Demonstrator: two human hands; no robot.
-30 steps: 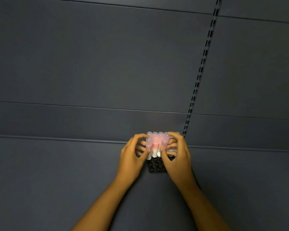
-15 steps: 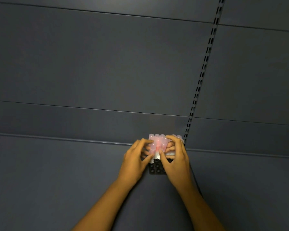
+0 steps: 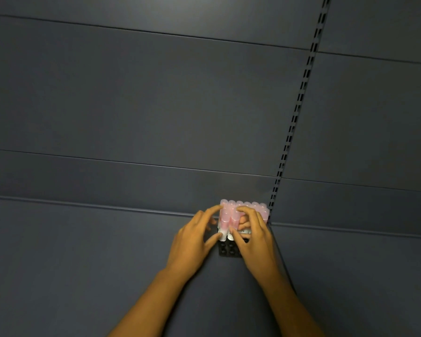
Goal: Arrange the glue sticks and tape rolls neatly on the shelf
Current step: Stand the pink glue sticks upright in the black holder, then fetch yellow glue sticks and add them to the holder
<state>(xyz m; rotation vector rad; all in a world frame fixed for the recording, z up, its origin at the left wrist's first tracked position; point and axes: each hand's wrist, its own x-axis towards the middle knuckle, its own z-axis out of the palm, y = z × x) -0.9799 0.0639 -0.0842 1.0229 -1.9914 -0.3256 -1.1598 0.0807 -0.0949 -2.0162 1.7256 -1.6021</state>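
A tight cluster of several glue sticks [image 3: 229,216] with translucent pink caps and white bodies stands upright at the back of a dark grey shelf [image 3: 95,259], against the rear panel. The sticks sit in a black holder with round sockets [image 3: 226,250]. My left hand [image 3: 192,244] touches the cluster's left side with thumb and curled forefinger. My right hand [image 3: 253,237] is curled over the cluster's right part, its fingers round the sticks, hiding those behind. No tape rolls are in view.
A slotted upright rail [image 3: 299,100] runs up the grey back panel just right of the cluster. The shelf's rear edge [image 3: 107,206] runs left to right behind my hands.
Both hands stayed on the glue stick cluster and shifted slightly. The left fingers loosened at its side; the right fingers reached further over the top. The cluster sits closer to the back panel.
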